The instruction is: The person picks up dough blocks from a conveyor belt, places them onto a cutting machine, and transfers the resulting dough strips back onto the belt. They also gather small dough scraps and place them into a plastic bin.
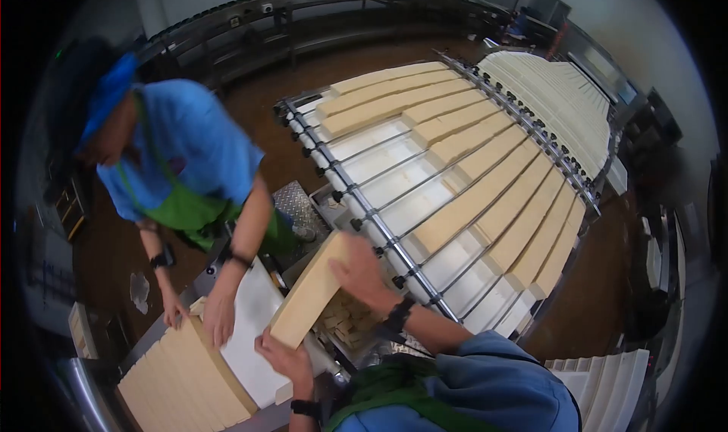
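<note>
A long pale-yellow block is held between my two hands, slanting above a white surface. My left hand grips its lower end. At its upper end, my right hand presses against the side. Beneath the block and my right arm is a bin of small yellow pieces. To the left, several similar blocks lie side by side, and a co-worker's two hands touch the nearest one.
A co-worker in a blue shirt and green apron stands at the left. A wide slotted conveyor with metal rails carries rows of yellow blocks on the right. White ridged trays stand at the lower right.
</note>
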`<state>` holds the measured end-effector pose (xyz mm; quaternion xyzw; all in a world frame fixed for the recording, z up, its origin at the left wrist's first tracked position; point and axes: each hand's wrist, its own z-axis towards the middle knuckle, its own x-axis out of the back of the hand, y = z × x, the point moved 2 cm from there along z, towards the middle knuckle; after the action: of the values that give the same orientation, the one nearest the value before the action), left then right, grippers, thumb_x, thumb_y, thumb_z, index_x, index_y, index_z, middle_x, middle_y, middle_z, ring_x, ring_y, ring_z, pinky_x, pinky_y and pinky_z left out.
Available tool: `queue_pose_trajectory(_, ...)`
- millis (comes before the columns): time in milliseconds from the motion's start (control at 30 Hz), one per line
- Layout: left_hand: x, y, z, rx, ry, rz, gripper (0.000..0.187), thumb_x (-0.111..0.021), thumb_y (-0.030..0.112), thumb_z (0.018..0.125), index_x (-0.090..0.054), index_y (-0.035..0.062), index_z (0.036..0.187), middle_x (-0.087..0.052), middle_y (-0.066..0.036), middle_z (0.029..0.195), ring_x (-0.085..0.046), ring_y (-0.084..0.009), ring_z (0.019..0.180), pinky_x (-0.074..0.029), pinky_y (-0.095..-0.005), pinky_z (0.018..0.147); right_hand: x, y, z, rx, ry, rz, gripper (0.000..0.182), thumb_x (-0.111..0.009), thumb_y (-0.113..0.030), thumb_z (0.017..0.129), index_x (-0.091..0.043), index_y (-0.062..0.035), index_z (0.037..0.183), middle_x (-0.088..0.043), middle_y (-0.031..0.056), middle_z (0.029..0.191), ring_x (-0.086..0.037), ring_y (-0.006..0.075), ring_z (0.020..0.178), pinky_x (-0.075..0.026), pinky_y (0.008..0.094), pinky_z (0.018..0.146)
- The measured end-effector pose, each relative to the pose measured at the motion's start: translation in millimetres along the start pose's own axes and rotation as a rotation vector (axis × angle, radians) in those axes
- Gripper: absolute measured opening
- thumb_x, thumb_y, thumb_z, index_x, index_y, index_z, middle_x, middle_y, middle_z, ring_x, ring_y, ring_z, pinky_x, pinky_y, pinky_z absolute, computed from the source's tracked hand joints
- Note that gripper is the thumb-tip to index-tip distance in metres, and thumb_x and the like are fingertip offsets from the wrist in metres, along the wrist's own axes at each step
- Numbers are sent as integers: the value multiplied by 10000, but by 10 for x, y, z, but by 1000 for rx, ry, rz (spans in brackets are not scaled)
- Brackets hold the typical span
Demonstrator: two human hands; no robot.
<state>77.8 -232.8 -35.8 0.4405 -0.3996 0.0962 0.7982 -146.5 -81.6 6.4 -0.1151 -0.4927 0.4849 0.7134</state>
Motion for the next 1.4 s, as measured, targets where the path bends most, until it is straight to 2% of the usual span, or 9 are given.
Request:
queue_pose_trajectory(133, -475, 1133, 267, -280, -105, -40, 756, -814, 70, 755, -483, 99, 1434, -442, -210, 1395, -501, -445, 1264, -480, -493, 1015, 897, 788, 511, -23, 233, -151, 602, -709, -283, 910, -528, 26, 1395, -616, 257, 1198, -580, 440, 1095, -480, 522, 953)
queue_pose_trajectory(233, -732, 1853, 420, -278, -256, -52, 759, -829, 82, 760, -487, 133, 1435, -444, -195, 1394, -514, -445, 1240, -503, -497, 980, 1327, 1447, 820, -88, 283, -144, 580, -690, -326, 940, -546, 28, 1376, -634, 264, 1227, -604, 450, 1131, -487, 512, 984)
queue_pose_trajectory(533, -1409, 2711, 778, -395, -655, 96, 808, -915, 243, 718, -500, 141, 1404, -467, -198, 1297, -607, -469, 1082, -533, -535, 903, 1556, 2618, 1124, -604, -255, -339, 827, -587, -664, 932, -577, 72, 1311, -668, 294, 1225, -647, 453, 1161, -483, 512, 1031)
queue_pose_trajectory(700, -1521, 2797, 828, -400, -764, 98, 677, -857, 380, 809, -539, 127, 1350, -499, -212, 1284, -636, -440, 1107, -540, -507, 917, 1552, 2641, 1154, -613, -361, -583, 896, -494, -756, 932, -582, 59, 1294, -682, 267, 1243, -670, 387, 1178, -322, 637, 1132)
queue_pose_trajectory(833, -1580, 2647, 810, -367, -583, 4, 720, -777, 388, 888, -455, 117, 1472, -486, -228, 1309, -612, -457, 1142, -518, -505, 972, 1593, 2613, 1131, -624, -408, -536, 914, -499, -744, 939, -555, 72, 1346, -660, 282, 1280, -628, 406, 1239, -271, 661, 1153)
queue_pose_trajectory(1000, -1723, 2572, 839, -176, -560, -23, 764, -756, 355, 914, -397, 62, 1522, -448, -243, 1392, -581, -448, 1197, -504, -488, 991, 1537, 2578, 1060, -396, -108, -770, 872, -566, -611, 970, -420, 45, 1525, -545, 336, 1412, -480, 444, 1382, -182, 691, 1188)
queue_pose_trajectory(1100, -2045, 2557, 771, -101, -503, -121, 728, -760, 326, 905, -437, 55, 1499, -556, -234, 1324, -604, -413, 1174, -491, -484, 1006, 1473, 2433, 934, -393, -135, -711, 840, -579, -563, 981, -388, 20, 1554, -519, 328, 1446, -447, 441, 1411, -172, 704, 1189)
queue_pose_trajectory(1267, -2220, 2492, 729, 84, -492, -361, 468, -785, 239, 873, -670, 1, 1259, -754, -164, 957, -728, -319, 935, -556, -430, 878, 1167, 1752, 631, -216, -252, -407, 827, -562, -562, 992, -366, -13, 1579, -404, 333, 1544, -338, 454, 1485, -141, 710, 1196)
queue_pose_trajectory(1400, -2376, 2299, 682, 269, -513, -753, 265, -700, 66, 904, -730, -19, 1154, -776, -134, 962, -729, -186, 795, -572, -330, 737, 729, 1416, 564, -192, -387, -192, 845, -557, -563, 992, -314, -43, 1612, -250, 327, 1642, -197, 469, 1551, -100, 724, 1198)
